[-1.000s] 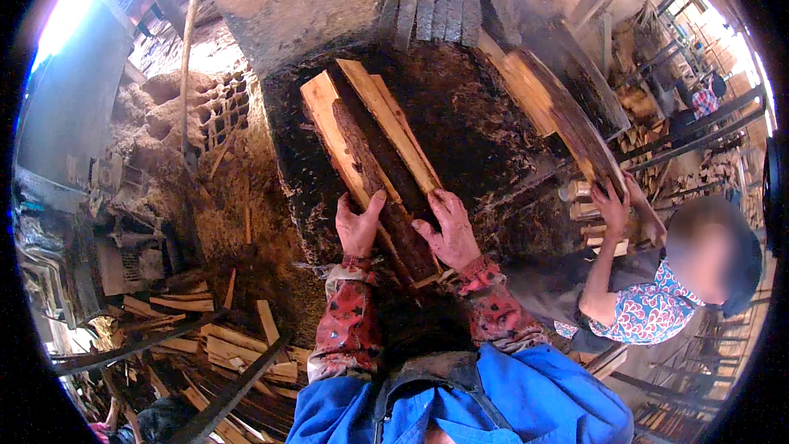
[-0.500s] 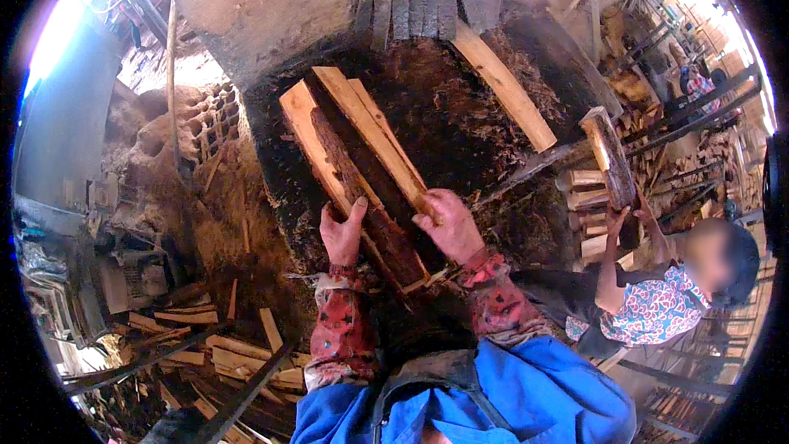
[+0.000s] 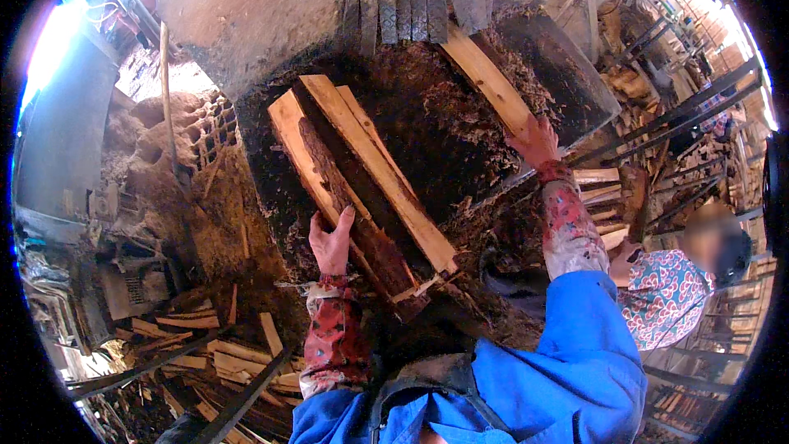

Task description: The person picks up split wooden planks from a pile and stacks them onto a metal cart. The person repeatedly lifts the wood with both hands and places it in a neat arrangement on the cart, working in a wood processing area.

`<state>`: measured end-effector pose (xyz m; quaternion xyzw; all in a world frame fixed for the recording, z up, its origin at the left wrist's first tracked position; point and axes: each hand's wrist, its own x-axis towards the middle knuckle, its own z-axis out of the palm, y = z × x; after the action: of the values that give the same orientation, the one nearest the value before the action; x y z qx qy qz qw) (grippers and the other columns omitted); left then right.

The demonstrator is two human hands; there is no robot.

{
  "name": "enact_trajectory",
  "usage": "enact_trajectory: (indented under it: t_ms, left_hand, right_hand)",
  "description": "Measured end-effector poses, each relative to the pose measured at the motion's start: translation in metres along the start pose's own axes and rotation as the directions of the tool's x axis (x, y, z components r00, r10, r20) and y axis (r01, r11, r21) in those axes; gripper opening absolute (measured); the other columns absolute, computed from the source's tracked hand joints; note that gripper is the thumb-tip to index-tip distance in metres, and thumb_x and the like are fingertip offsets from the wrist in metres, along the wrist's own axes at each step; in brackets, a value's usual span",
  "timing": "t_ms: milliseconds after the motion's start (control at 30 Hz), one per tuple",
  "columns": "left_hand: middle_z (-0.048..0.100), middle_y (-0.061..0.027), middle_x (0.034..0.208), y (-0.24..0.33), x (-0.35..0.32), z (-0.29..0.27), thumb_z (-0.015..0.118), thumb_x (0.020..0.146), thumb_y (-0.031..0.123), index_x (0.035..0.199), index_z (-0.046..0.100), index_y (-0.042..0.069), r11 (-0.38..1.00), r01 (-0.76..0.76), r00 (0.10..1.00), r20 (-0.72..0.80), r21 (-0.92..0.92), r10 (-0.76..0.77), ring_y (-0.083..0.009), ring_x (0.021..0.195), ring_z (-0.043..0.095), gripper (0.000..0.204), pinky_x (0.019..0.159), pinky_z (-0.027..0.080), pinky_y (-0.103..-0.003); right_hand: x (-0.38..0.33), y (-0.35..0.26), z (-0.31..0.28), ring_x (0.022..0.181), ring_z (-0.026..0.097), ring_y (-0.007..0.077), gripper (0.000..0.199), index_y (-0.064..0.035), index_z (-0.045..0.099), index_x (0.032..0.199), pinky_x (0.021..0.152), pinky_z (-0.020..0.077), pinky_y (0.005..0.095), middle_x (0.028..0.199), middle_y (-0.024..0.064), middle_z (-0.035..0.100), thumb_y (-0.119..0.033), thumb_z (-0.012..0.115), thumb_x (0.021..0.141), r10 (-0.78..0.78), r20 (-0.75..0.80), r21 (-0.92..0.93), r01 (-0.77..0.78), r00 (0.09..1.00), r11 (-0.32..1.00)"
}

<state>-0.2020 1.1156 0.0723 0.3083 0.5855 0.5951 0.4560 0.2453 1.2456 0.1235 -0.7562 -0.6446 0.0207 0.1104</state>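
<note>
My left hand (image 3: 331,247) holds the left edge of a bark-edged wood slab (image 3: 329,185), its thumb on top and its fingers at the side. Close to the right of that slab lies a pale sawn board (image 3: 374,164), with a thinner board (image 3: 367,127) partly behind it. My right arm reaches out ahead to the right. There my right hand (image 3: 538,145) grips the near end of another pale board (image 3: 485,74), whose far end passes under dark hanging strips (image 3: 403,0). All these pieces rest on a dark, debris-covered surface (image 3: 411,90).
At right stands another person in a patterned shirt (image 3: 667,296), by stacked wood (image 3: 597,193) and metal rails (image 3: 666,127). Offcuts (image 3: 238,362) are heaped at lower left beside a dark bar (image 3: 255,395). A sawdust-covered mound (image 3: 214,189) lies left of the surface.
My right hand has let go of the middle board and moved right and forward onto the far-right board. My left hand stays on the bark-edged slab. The other person's raised slab has come down.
</note>
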Motion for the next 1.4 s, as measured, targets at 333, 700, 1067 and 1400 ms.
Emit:
enact_trajectory:
  t_ms: [333,700,1067,1400]
  left_hand:
    - [0.063,-0.0068,0.105,0.006,-0.003,0.007,0.078,0.079,0.027,0.109,0.055,-0.003,0.999,0.002,1.0,-0.025,-0.034,-0.003,-0.0134,0.091,0.056,0.048,0.083,0.045,-0.027]
    - [0.062,-0.007,0.107,0.021,-0.008,0.013,0.078,0.08,0.029,0.11,0.056,-0.004,0.996,0.024,1.0,-0.012,0.081,-0.023,-0.0155,0.095,0.055,0.05,0.083,0.045,-0.029]
    - [0.06,-0.0098,0.102,0.015,-0.023,-0.018,0.078,0.079,0.023,0.12,0.05,-0.005,0.814,-0.302,0.899,-0.137,0.496,0.417,-0.0157,0.088,0.055,0.057,0.07,0.048,-0.032]
    - [0.058,-0.0086,0.101,0.102,-0.092,0.08,0.076,0.08,0.011,0.124,0.045,-0.006,0.974,-0.222,0.932,0.282,-0.053,0.228,-0.0143,0.088,0.055,0.056,0.077,0.047,-0.027]
  right_hand:
    - [0.01,0.0,0.012,0.101,0.055,0.0451,0.049,-0.0088,0.046,0.118,0.081,0.046,0.0557,0.118,0.0262,0.042,-0.025,0.066,0.076,0.018,0.026,-0.18,-0.013,0.999,0.984]
    - [-0.042,0.029,-0.021,0.087,0.064,0.0336,0.043,-0.004,0.061,0.111,0.079,0.0489,0.0424,0.088,0.0173,0.066,-0.027,0.063,0.074,-0.131,0.267,0.34,0.034,0.955,0.94]
    - [-0.199,-0.01,-0.025,0.078,0.057,0.0084,0.023,0.0005,0.066,0.097,0.069,0.0452,0.0256,0.086,-0.0002,0.066,-0.019,0.062,0.086,-0.039,0.314,0.858,-0.266,0.949,0.44]
    - [-0.224,-0.104,-0.084,0.084,0.06,0.0117,0.028,0.0018,0.063,0.106,0.077,0.0474,0.0277,0.093,0.0036,0.067,-0.018,0.061,0.085,-0.272,0.241,0.938,-0.152,0.932,0.311]
